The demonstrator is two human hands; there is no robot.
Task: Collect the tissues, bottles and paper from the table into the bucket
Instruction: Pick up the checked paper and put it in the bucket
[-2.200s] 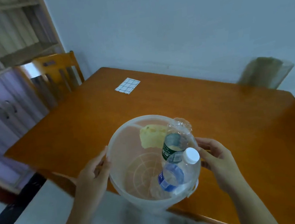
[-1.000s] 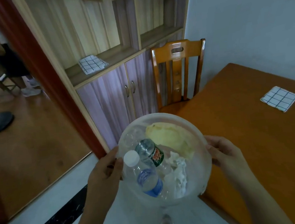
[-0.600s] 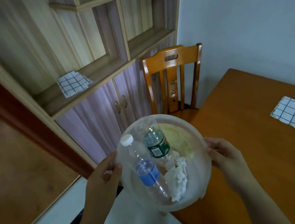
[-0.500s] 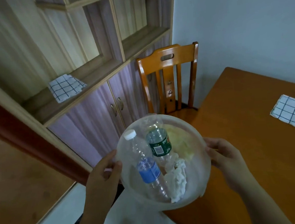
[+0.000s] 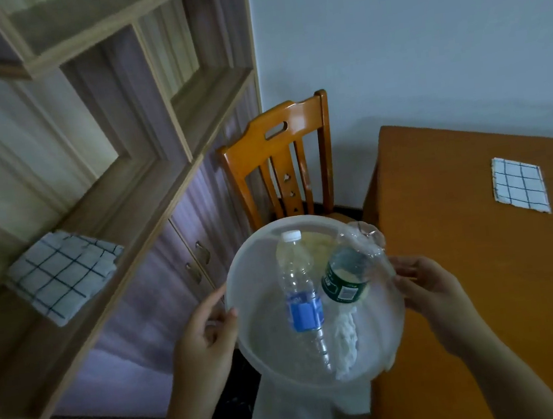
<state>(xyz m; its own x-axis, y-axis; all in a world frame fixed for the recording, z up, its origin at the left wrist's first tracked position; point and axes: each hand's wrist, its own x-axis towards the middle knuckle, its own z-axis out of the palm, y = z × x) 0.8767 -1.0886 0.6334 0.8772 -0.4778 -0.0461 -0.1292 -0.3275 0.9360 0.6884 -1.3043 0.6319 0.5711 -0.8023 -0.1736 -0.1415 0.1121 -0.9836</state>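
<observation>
I hold a translucent white bucket (image 5: 265,334) in the air beside the table's left edge. My left hand (image 5: 201,335) grips its left rim and my right hand (image 5: 427,290) grips its right rim. Inside lie a clear bottle with a blue label and white cap (image 5: 300,292), a crumpled clear bottle with a green label (image 5: 348,275), a white tissue (image 5: 344,336) and a yellowish crumpled paper (image 5: 316,242) partly hidden behind the bottles.
The wooden table (image 5: 482,272) is at the right with a checked cloth (image 5: 518,185) on it. A wooden chair (image 5: 280,160) stands behind the bucket. A shelf cabinet (image 5: 128,191) at the left holds another folded checked cloth (image 5: 61,271).
The view has swung back rightward. The bucket stays in both hands; the bottles inside have rolled, the blue-labelled one now pointing cap-up toward the far rim.
</observation>
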